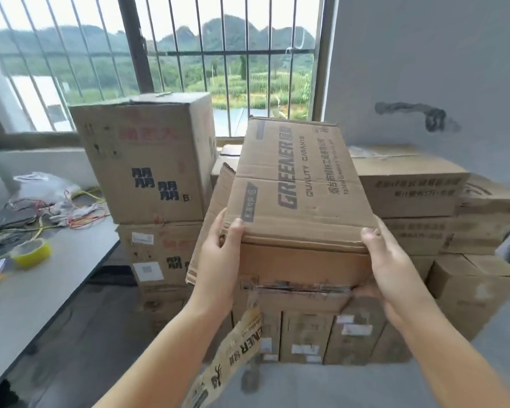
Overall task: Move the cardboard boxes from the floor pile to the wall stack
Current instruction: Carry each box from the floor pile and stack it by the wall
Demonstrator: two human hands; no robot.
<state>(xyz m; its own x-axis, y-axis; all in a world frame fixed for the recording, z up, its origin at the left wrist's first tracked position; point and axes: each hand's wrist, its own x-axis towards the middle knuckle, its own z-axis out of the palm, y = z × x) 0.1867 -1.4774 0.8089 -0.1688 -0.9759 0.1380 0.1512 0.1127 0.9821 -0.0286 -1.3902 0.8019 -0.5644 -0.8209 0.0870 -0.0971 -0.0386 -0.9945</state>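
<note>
Holding brown cardboard GREENER box (298, 184) | our left hand (218, 254) and right hand (395, 266) gripped its near corners, thumbs on top | brown cardboard wall stack (409, 184) behind it

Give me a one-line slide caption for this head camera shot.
Both hands, left hand and right hand, hold a GREENER cardboard box above the box stack beside the barred window.

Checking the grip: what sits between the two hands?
Only the GREENER box lies between the left hand and right hand, which grip its near corners, in the head view.
</note>
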